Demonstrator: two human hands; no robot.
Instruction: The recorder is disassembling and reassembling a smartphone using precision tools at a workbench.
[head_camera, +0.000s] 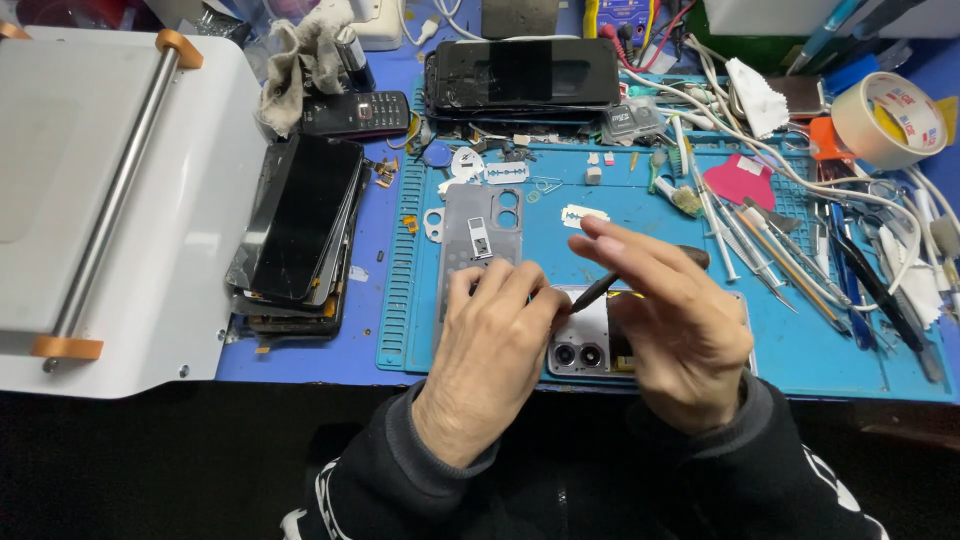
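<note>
The left hand (490, 345) is resting on an opened phone (590, 340) that is lying on the blue mat (800, 350) near the front edge of the tabletop (300, 365). Its fingers are curling down onto the phone's top edge, pressing rather than wrapping around anything, so this grip is closing on nothing. The right hand (665, 320) is hovering over the phone's right half, pinching a thin dark tool (600, 288) between thumb and fingers; the tool's tip is pointing left, toward the left fingertips, and whether it is touching the phone I cannot tell. The phone's two camera lenses are showing at its lower edge, between the two hands. Just beyond the left hand a grey back cover (480, 235) is lying flat on the mat. A stack of cracked dark screens (300, 225) is sitting to the left, beside a white machine (110, 190). A roll of tape (890, 118) is standing at the far right.
</note>
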